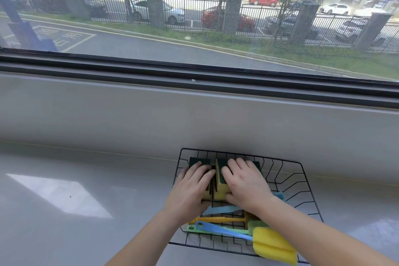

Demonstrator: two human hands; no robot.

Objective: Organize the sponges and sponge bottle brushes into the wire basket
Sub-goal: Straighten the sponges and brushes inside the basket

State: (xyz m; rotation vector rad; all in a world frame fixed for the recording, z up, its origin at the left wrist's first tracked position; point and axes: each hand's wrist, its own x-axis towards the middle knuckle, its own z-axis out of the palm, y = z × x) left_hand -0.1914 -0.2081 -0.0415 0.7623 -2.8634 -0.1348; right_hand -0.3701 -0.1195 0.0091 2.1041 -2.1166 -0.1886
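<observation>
A black wire basket [287,170] stands on the grey counter. Inside its far left part lie yellow sponges with dark green scouring tops [219,190]. My left hand [192,188] lies over the left sponge and my right hand [244,181] grips the right sponge, thumb against its near yellow face. In the near part of the basket lie sponge bottle brushes: a yellow-handled one [218,219], a green-handled one [194,228] and a blue-handled one [224,231] with a yellow sponge head [274,245] sticking over the front rim.
The grey counter [86,201] runs to the left and right of the basket. Behind it rises a low grey wall [194,119] under a wide window. A teal strip [222,209] lies under my wrists.
</observation>
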